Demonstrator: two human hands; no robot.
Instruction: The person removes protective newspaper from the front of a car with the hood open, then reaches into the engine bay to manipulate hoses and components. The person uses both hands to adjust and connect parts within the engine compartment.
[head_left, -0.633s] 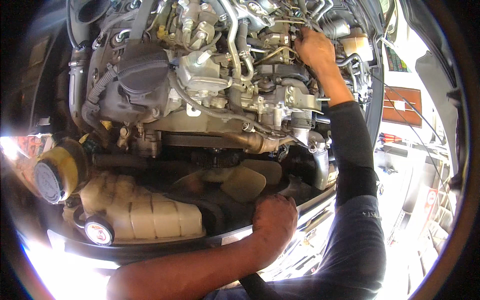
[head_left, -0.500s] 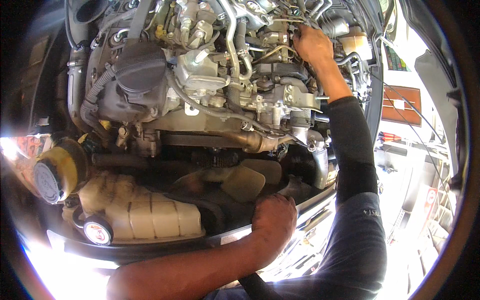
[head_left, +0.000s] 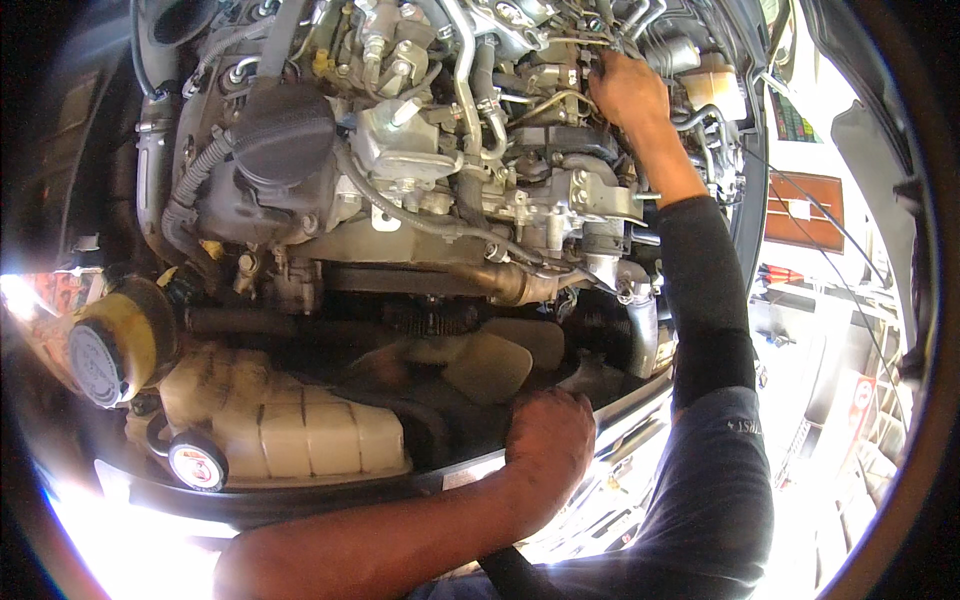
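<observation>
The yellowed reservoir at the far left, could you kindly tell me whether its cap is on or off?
On: the pale round cap covers the end of the yellowed reservoir; how tightly, I cannot tell.

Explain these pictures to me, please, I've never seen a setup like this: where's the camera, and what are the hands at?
There's no robot: these are a person's bare hands. The view comes from a wide fisheye camera on the person's head, looking down, so edges bend near the rim. Below is an exposed engine, with a round black cap, fan blades and a pale plastic tank. The right hand reaches among metal parts; what it touches is hidden. The left hand is curled near the front edge; I can't tell whether it holds anything.
</observation>
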